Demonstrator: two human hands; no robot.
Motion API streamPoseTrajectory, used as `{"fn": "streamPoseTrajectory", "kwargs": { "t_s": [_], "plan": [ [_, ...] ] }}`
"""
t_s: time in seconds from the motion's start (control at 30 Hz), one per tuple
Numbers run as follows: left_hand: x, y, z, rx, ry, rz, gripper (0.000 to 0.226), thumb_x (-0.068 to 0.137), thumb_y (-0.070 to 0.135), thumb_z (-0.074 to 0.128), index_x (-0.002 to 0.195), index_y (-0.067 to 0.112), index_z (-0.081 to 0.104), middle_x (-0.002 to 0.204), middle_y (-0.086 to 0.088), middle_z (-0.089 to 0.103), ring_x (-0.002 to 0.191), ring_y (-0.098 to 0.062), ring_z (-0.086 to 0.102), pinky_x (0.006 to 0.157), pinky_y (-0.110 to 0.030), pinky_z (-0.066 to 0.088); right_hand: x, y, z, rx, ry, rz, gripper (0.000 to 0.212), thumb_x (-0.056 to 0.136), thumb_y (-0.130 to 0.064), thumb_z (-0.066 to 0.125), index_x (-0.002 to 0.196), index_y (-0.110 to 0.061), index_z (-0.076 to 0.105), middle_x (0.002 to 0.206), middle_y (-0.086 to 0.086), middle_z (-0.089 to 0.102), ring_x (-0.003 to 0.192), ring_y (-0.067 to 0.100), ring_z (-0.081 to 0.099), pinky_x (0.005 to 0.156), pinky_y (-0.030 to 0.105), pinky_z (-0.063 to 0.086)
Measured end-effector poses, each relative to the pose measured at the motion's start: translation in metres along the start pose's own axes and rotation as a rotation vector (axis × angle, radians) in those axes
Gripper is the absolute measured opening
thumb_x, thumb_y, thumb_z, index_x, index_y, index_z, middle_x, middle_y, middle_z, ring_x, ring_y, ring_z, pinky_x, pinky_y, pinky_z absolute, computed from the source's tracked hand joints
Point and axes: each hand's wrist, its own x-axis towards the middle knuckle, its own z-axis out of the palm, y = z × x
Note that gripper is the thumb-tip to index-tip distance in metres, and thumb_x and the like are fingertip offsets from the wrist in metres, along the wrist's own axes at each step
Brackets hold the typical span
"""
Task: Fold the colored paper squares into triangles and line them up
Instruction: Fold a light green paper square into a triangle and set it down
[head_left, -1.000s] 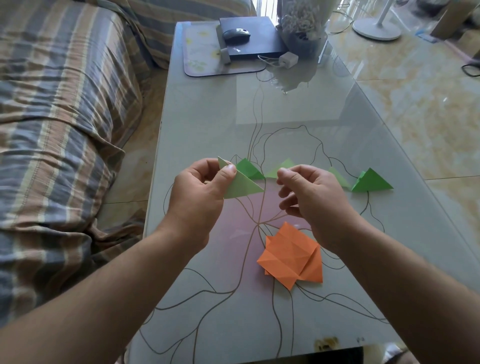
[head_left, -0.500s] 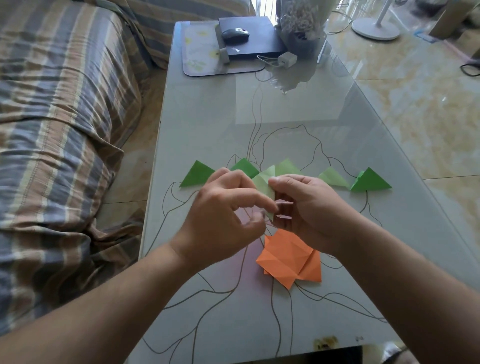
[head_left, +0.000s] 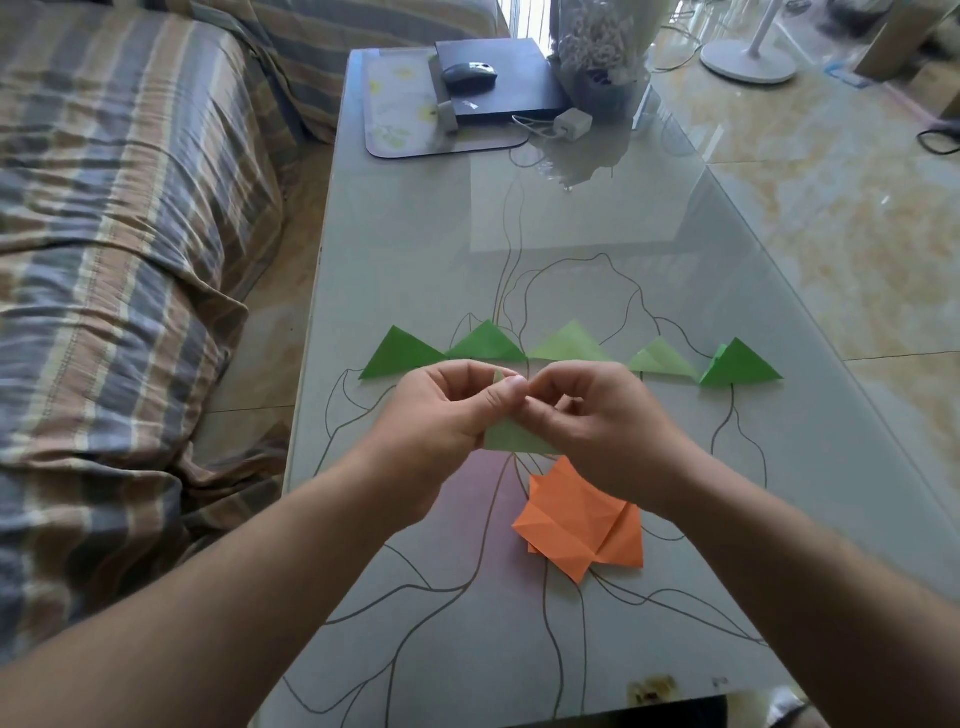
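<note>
Five green triangles (head_left: 571, 344) now line the desk (head_left: 597, 223) as both hands, left hand (head_left: 447, 410) and right hand (head_left: 597, 415), have drawn together, fingers pinching a pale green paper (head_left: 511, 439) mid-fold above the orange squares (head_left: 579, 522).

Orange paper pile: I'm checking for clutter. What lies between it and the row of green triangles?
In the head view, both hands, left hand and right hand, pinch a light green paper between the orange paper pile and the row.
</note>
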Motion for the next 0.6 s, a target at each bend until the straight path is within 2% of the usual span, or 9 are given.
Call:
{"fn": "streamPoseTrajectory", "kwargs": {
  "t_s": [0.07, 0.13, 0.2, 0.27, 0.33, 0.37, 0.47, 0.53, 0.6],
  "plan": [
    [0.0006, 0.0016, -0.0016, -0.055, 0.029, -0.019, 0.013, 0.082, 0.025, 0.077, 0.087, 0.014, 0.077, 0.091, -0.012, 0.074, 0.089, -0.026, 0.069, 0.091, -0.043, 0.053, -0.0003, -0.0029, -0.001, 0.165, -0.018, 0.039, 0.013, 0.094, -0.032, 0.076, 0.085, -0.023, 0.075, 0.072, 0.003, 0.068, 0.065, 0.015, 0.06, 0.065, 0.043, 0.053],
    [0.0008, 0.0012, -0.0026, -0.074, 0.038, -0.045, 0.016, 0.073, 0.033, 0.08, 0.082, 0.019, 0.079, 0.092, -0.011, 0.074, 0.093, -0.027, 0.065, 0.096, -0.047, 0.048, 0.0002, -0.0053, -0.0023, 0.251, -0.013, 0.056, 0.011, 0.089, -0.029, 0.078, 0.086, -0.018, 0.076, 0.079, 0.011, 0.069, 0.072, 0.021, 0.062, 0.072, 0.045, 0.053],
    [0.0003, -0.0008, -0.0016, -0.068, 0.021, -0.054, 0.023, 0.071, 0.035, 0.08, 0.087, 0.019, 0.079, 0.096, -0.011, 0.074, 0.095, -0.028, 0.064, 0.099, -0.05, 0.047, 0.0014, -0.0061, -0.002, 0.331, 0.003, 0.069, 0.016, 0.082, -0.029, 0.076, 0.083, -0.014, 0.075, 0.078, 0.01, 0.065, 0.075, 0.024, 0.058, 0.073, 0.045, 0.05],
    [-0.0001, -0.0025, 0.0003, -0.029, 0.012, -0.048, 0.031, 0.075, 0.036, 0.078, 0.097, 0.013, 0.076, 0.098, -0.013, 0.073, 0.094, -0.027, 0.063, 0.093, -0.046, 0.048, 0.0024, -0.0066, -0.0017, 0.39, 0.021, 0.074, 0.019, 0.08, -0.028, 0.075, 0.082, -0.009, 0.074, 0.078, 0.012, 0.062, 0.076, 0.026, 0.056, 0.073, 0.044, 0.047],
    [-0.0003, -0.0036, 0.0005, 0.016, 0.012, -0.018, 0.026, 0.082, 0.034, 0.077, 0.096, 0.012, 0.075, 0.095, -0.013, 0.073, 0.091, -0.027, 0.062, 0.086, -0.043, 0.047, 0.002, -0.0071, -0.0013, 0.374, 0.034, 0.076, 0.023, 0.078, -0.03, 0.075, 0.082, -0.007, 0.074, 0.078, 0.016, 0.061, 0.075, 0.026, 0.055, 0.072, 0.045, 0.045],
    [-0.0002, -0.0036, 0.0002, 0.037, 0.017, 0.005, 0.02, 0.085, 0.032, 0.077, 0.093, 0.014, 0.076, 0.093, -0.016, 0.073, 0.09, -0.028, 0.063, 0.085, -0.045, 0.049, 0.0017, -0.0075, -0.001, 0.366, 0.035, 0.085, 0.023, 0.078, -0.03, 0.075, 0.082, -0.007, 0.074, 0.078, 0.016, 0.062, 0.074, 0.025, 0.054, 0.071, 0.045, 0.045],
    [-0.0008, -0.0035, -0.0015, 0.052, 0.048, 0.074, 0.015, 0.085, 0.033, 0.081, 0.089, 0.019, 0.079, 0.101, -0.024, 0.073, 0.093, -0.037, 0.066, 0.097, -0.063, 0.051, 0.0009, -0.0091, -0.0016, 0.36, 0.028, 0.124, 0.018, 0.078, -0.027, 0.072, 0.079, -0.009, 0.075, 0.075, 0.014, 0.064, 0.071, 0.024, 0.056, 0.07, 0.044, 0.046],
    [-0.002, -0.002, -0.0008, 0.057, 0.073, 0.092, 0.016, 0.084, 0.035, 0.079, 0.09, 0.02, 0.079, 0.104, -0.023, 0.074, 0.102, -0.048, 0.067, 0.1, -0.066, 0.048, 0.0011, -0.0105, -0.0023, 0.343, 0.029, 0.122, 0.015, 0.077, -0.026, 0.071, 0.077, -0.012, 0.075, 0.074, 0.012, 0.064, 0.071, 0.023, 0.057, 0.07, 0.044, 0.047],
    [-0.0025, -0.0018, 0.0, 0.067, 0.089, 0.085, 0.016, 0.088, 0.032, 0.079, 0.091, 0.016, 0.078, 0.104, -0.022, 0.074, 0.108, -0.049, 0.065, 0.1, -0.064, 0.05, 0.0015, -0.0107, -0.0021, 0.348, 0.036, 0.119, 0.014, 0.077, -0.026, 0.072, 0.076, -0.012, 0.074, 0.073, 0.011, 0.062, 0.07, 0.025, 0.054, 0.069, 0.045, 0.046]
  ]
}}
